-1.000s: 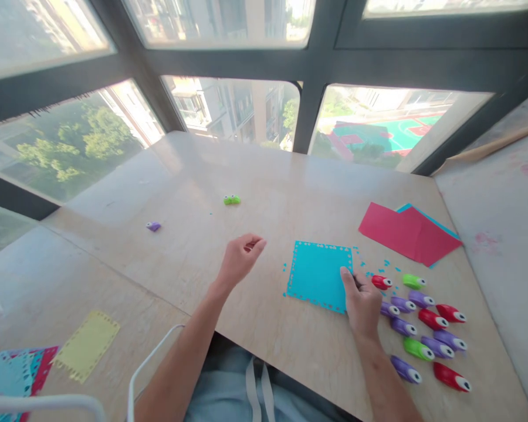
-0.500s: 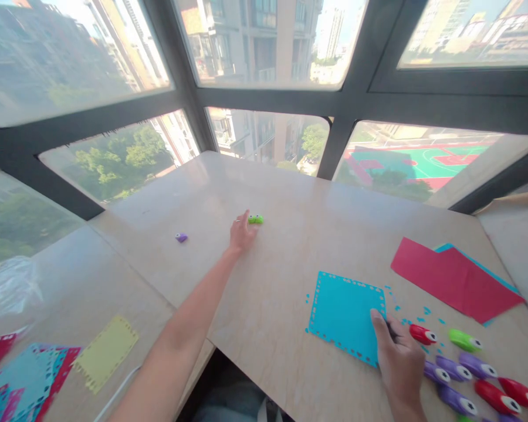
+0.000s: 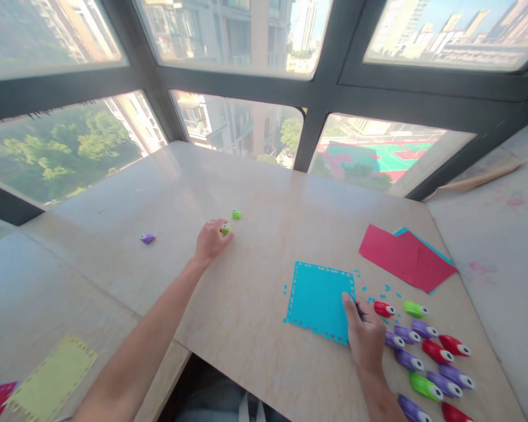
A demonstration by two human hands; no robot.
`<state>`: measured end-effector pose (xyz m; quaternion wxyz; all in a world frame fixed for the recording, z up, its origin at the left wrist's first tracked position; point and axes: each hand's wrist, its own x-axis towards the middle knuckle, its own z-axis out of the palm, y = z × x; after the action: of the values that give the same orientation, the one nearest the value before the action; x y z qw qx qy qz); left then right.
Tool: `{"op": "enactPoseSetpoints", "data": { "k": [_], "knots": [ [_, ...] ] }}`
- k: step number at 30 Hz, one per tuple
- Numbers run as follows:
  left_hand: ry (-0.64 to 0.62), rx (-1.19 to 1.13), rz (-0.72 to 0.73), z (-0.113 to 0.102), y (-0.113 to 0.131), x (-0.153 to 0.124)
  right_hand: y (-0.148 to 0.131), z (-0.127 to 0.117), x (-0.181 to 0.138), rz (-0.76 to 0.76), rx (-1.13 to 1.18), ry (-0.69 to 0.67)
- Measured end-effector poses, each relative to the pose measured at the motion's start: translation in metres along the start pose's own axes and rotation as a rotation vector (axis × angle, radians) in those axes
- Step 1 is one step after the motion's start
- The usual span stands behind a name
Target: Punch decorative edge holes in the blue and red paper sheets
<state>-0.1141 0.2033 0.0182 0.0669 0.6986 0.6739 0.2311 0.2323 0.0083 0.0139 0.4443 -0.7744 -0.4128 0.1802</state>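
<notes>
My left hand (image 3: 212, 241) is closed around a small green paper punch (image 3: 226, 230), whose end shows between thumb and fingers. Just beyond it, a second green punch (image 3: 236, 214) rests on the table. My right hand (image 3: 364, 328) pinches the right edge of a blue paper sheet (image 3: 319, 302), thumb on top; its other fingers are partly hidden. Small shapes are punched along the sheet's edges. Beside my right hand lie a red punch (image 3: 384, 309), a green punch (image 3: 416, 309) and several purple and red ones. A lone purple punch (image 3: 148, 238) sits farther left.
Red paper (image 3: 407, 258) overlaps blue sheets at the right, near the wall (image 3: 488, 258). A yellow punched sheet (image 3: 53, 378) and other coloured paper lie at lower left. Blue paper bits (image 3: 388, 288) are scattered by the sheet. Windows border the table (image 3: 255, 281).
My left hand has taken one of the two green punches and drawn it slightly toward me, apart from the other. My right hand still holds the blue sheet. The view has turned right.
</notes>
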Motion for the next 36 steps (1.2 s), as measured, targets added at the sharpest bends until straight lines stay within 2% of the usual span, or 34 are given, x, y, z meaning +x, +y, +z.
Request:
{"op": "enactPoseSetpoints", "data": {
  "k": [6, 13, 17, 21, 27, 29, 32, 36],
  "knots": [
    [-0.156, -0.012, 0.083, -0.008, 0.023, -0.038, -0.001, 0.000, 0.000, -0.008, 0.031, 0.011],
    [-0.263, 0.034, 0.043, -0.018, 0.028, -0.033, -0.003, -0.001, -0.001, -0.020, 0.026, -0.008],
    [-0.249, 0.001, 0.044, -0.018, 0.026, -0.036, -0.006, -0.002, -0.001, -0.012, 0.041, -0.012],
    [-0.253, -0.285, 0.091, -0.013, 0.034, -0.047, -0.005, -0.002, -0.001, -0.007, 0.046, -0.019],
    [-0.517, -0.920, 0.034, -0.013, 0.064, -0.063, -0.006, -0.001, -0.001, -0.020, 0.039, -0.013],
    [-0.555, -1.090, 0.006, -0.012, 0.074, -0.068, -0.007, -0.001, -0.001, -0.028, 0.040, -0.010],
    [-0.590, -1.191, -0.023, -0.008, 0.082, -0.074, -0.008, -0.002, -0.001, -0.031, 0.042, -0.010],
    [-0.573, -1.069, -0.043, 0.001, 0.084, -0.082, -0.009, -0.002, -0.002, -0.036, 0.060, -0.017]
  ]
}}
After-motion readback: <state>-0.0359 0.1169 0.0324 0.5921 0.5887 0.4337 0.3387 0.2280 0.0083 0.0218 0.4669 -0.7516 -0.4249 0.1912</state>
